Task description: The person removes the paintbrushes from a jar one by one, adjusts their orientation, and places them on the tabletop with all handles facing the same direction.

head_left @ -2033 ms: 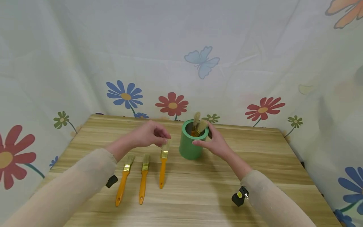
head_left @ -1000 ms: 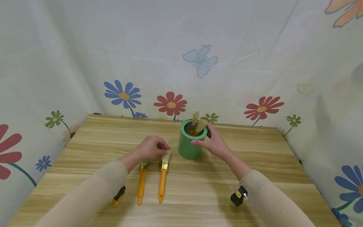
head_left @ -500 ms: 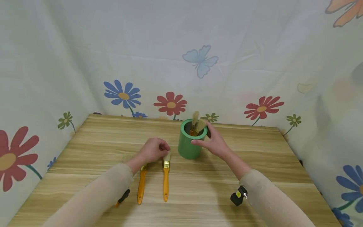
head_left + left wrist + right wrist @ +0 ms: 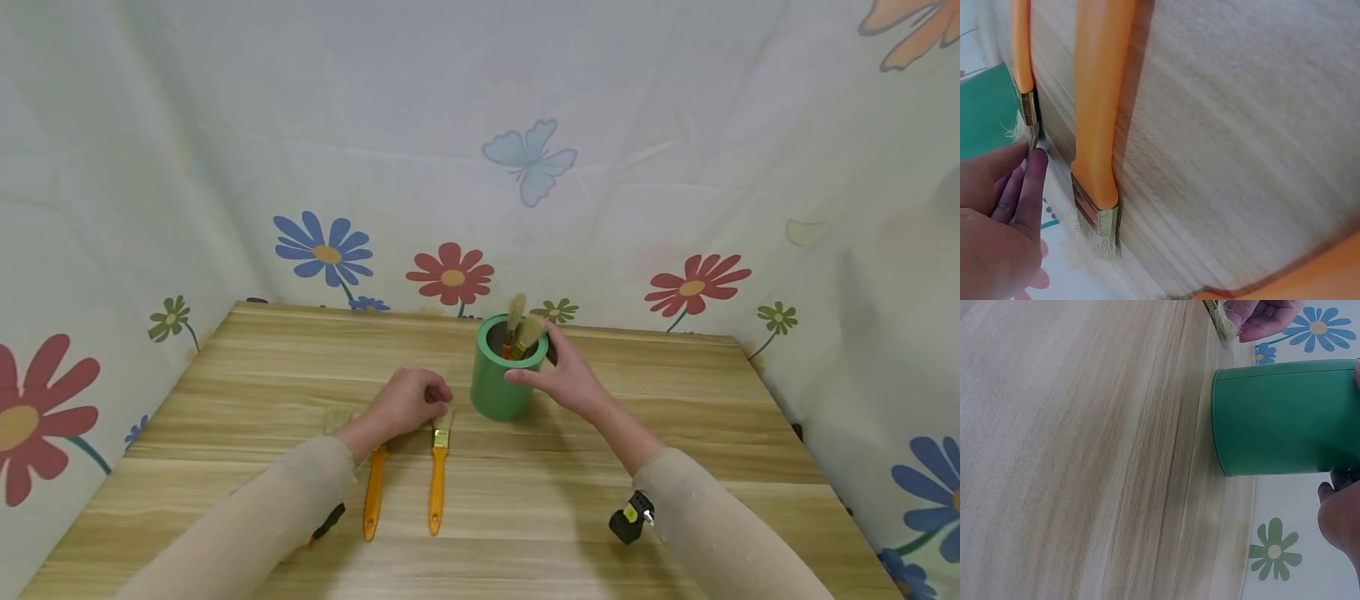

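In the head view my left hand pinches the bristle tip of a paintbrush with an orange handle and gold ferrule, lying on the table. The left wrist view shows thumb and fingers on those bristles. A second paintbrush lies just left of it, its bristles hidden by my wrist. Farther left, a third paintbrush is mostly covered by my forearm. My right hand grips the upper side of a green cylindrical pot, which stands upright. Two paintbrushes lean inside it, bristles up.
The wood-grain table ends at a white backdrop curtain printed with flowers and a butterfly. Small black cameras are strapped to the wrists.
My left hand has drawn the pinched paintbrush toward me, roughly level with the second one; over the last half second its handle end swings slightly left. My right hand and the pot stay put.
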A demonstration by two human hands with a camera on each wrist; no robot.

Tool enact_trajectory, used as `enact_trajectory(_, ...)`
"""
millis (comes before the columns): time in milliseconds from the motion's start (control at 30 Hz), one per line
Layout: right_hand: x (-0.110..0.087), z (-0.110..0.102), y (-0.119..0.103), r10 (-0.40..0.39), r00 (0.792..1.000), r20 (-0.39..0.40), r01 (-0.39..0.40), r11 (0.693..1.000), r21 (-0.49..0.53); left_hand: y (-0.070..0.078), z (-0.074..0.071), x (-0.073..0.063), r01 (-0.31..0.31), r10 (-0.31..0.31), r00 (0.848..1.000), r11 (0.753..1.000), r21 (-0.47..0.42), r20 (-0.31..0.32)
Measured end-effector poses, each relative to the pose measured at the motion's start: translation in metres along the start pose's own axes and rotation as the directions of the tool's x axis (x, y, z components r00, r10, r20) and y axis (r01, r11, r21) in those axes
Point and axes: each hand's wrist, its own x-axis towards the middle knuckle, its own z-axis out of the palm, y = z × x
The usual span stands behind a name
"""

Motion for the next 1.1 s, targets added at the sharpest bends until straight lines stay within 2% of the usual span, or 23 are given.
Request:
enact_trajectory(100, 0.001, 0.001, 0.002, -0.002, 1.000, -0.004, 0.002, 1.000, -0.005, -0.003, 0.001, 0.002, -0.008, 0.008, 1.000, 1.000, 0.007, -0.011)
enact_trajectory(367, 0.002, 0.001, 0.003, -0.001, 1.000, -0.003, 0.001, 1.000, 0.006, 0.001, -0.001, 0.000, 0.009, -0.008, 1.000, 1.000, 0.022, -0.026)
enact_trajectory(633, 0.001, 0.001, 0.001, -0.005, 1.000, -0.004, 0.005, 1.000, 0.007, 0.003, -0.009, -0.001, 0.005, -0.004, 0.999, 1.000, 0.025, -0.049)
enact_trajectory(867, 0.001, 0.000, 0.000, -0.001, 1.000, -0.003, 0.001, 1.000, -0.003, 0.008, -0.033, 0.003, 0.029, -0.032, 0.998, 0.998, -0.057, -0.057)
enact_trajectory(1100, 0.001, 0.001, 0.001, 0.012, 1.000, -0.003, -0.012, 1.000, -0.004, 0.018, -0.066, 0.008, -0.001, -0.006, 0.996, 0.996, -0.085, -0.084)
